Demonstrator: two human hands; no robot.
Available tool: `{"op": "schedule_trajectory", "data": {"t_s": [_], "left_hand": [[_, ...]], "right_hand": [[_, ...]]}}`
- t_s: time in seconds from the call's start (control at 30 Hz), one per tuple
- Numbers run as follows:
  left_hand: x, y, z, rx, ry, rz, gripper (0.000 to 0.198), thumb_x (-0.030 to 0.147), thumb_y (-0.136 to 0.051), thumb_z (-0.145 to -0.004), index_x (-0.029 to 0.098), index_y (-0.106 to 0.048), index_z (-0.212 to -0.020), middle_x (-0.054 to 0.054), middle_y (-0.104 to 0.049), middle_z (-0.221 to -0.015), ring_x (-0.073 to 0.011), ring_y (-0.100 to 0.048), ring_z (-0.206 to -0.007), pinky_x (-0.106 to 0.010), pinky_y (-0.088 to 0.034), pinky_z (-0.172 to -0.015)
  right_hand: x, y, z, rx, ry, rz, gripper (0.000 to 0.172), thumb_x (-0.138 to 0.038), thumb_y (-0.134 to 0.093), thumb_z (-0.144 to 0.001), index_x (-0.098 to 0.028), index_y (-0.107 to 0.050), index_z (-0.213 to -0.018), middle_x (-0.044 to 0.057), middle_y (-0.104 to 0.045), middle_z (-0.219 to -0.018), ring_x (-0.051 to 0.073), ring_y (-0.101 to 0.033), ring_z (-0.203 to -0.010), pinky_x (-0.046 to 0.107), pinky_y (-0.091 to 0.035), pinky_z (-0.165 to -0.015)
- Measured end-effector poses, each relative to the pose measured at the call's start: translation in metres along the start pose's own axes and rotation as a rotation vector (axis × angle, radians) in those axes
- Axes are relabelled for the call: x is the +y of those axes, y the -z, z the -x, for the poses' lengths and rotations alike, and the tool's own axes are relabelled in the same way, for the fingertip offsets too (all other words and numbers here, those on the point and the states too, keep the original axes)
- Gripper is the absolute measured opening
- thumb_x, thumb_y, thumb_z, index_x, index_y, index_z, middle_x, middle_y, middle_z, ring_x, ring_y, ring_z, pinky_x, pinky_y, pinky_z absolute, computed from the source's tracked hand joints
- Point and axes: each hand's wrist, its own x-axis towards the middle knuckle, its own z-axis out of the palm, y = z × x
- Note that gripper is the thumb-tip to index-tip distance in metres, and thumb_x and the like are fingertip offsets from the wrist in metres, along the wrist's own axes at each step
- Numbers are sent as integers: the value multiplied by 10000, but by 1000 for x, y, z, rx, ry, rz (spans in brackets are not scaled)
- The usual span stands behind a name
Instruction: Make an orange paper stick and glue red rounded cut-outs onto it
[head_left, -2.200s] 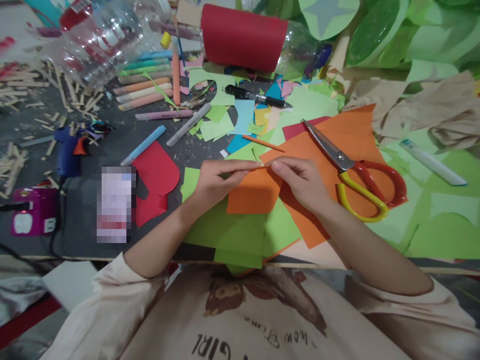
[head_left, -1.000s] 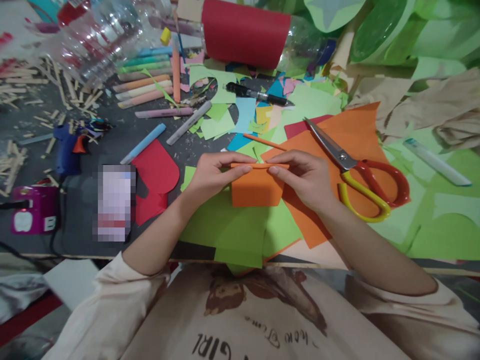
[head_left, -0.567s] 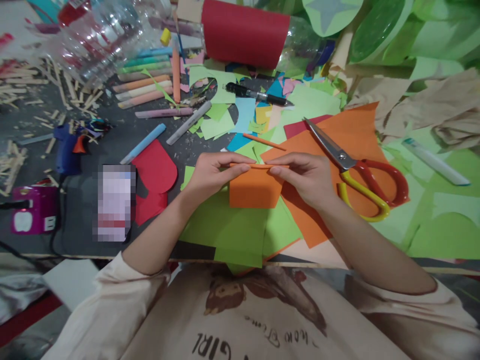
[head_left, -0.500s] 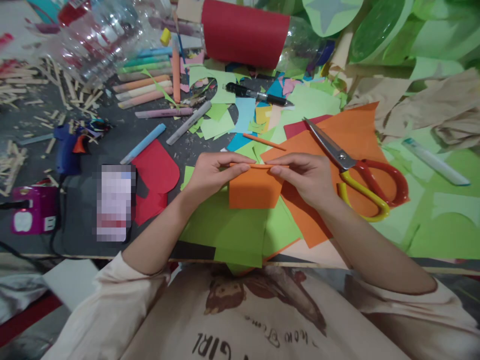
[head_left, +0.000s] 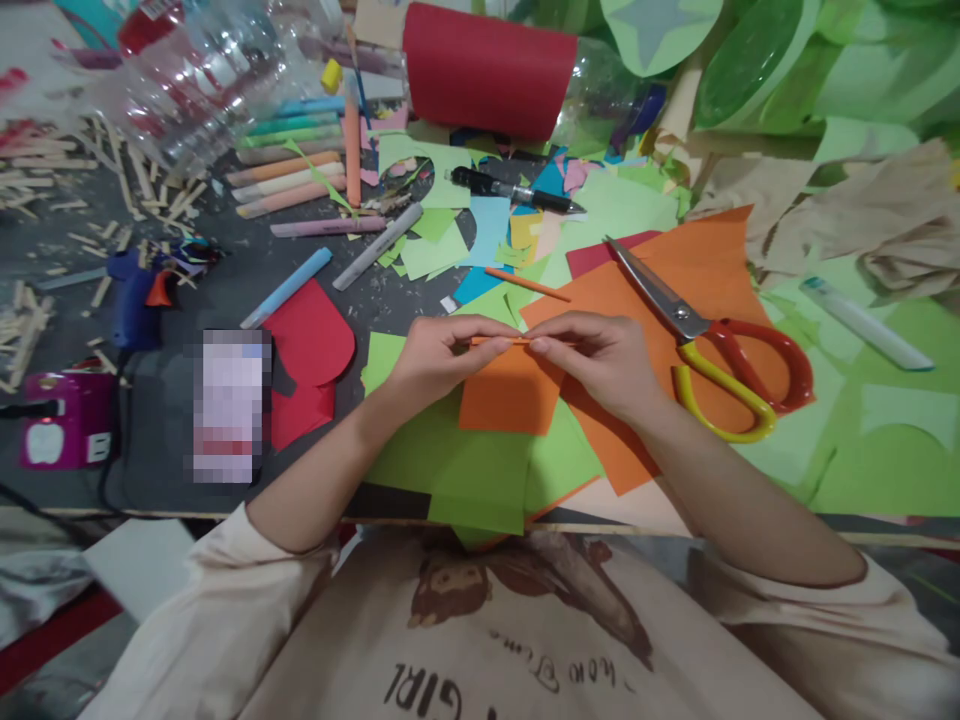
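Observation:
Between both hands is a piece of orange paper [head_left: 508, 392], its far edge rolled or folded over into a narrow strip. My left hand [head_left: 457, 352] pinches that edge on the left, thumb on the near side. On the right, my right hand [head_left: 592, 350] pinches the same edge, its fingertips almost meeting the left ones. Under the paper lie green sheets [head_left: 472, 465]. A thin orange paper roll [head_left: 528, 284] rests just beyond the fingers. Scissors [head_left: 686, 322] with red and yellow handles lie on a larger orange sheet [head_left: 720, 260] to the right.
On the left are a phone [head_left: 229, 405], a blue glue gun [head_left: 136, 298], a purple box [head_left: 69, 420] and red paper [head_left: 311, 335]. Markers [head_left: 289, 180], a black pen [head_left: 517, 190] and a red-wrapped bottle [head_left: 491, 70] lie farther back. Crumpled brown paper [head_left: 840, 205] sits at right.
Both hands have drawn closer together along the paper's far edge and come slightly nearer to me. The orange paper has shifted a little toward me.

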Motion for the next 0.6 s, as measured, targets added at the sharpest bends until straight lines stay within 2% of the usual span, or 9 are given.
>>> {"op": "schedule_trajectory", "data": {"t_s": [0.2,0.27,0.4,0.6], "left_hand": [[3,-7,1,60,-38,-40,182,325,-641,-811,184,-750,-769,-14,-753,-747,-89,-595,-552,-188,-403,-497],[3,-7,1,97,-73,-51,175,310,-639,-816,181,-746,-766,-13,-755,-759,-99,-637,-611,-177,-440,-542],[2,-5,3,133,-109,-89,187,323,-635,-831,180,-751,-799,-26,-765,-811,-129,-698,-743,-176,-503,-653],[-1,-4,6,113,-162,-174,216,343,-604,-856,192,-751,-810,-22,-771,-834,-130,-704,-756,-177,-507,-692]], "right_hand": [[0,-2,1,-7,-19,5,124,-341,-717,-774,-222,-731,-742,24,-733,-741,164,-654,-644,303,-524,-612],[0,-1,0,-16,-45,7,166,-377,-710,-773,-212,-726,-765,28,-728,-758,161,-645,-658,297,-518,-620],[-3,1,-2,-40,-89,73,242,-397,-664,-801,-192,-691,-676,14,-681,-668,142,-584,-613,261,-467,-569],[-3,1,-4,-94,-91,36,198,-345,-662,-791,-186,-668,-673,6,-655,-648,122,-548,-583,248,-451,-552]]}}
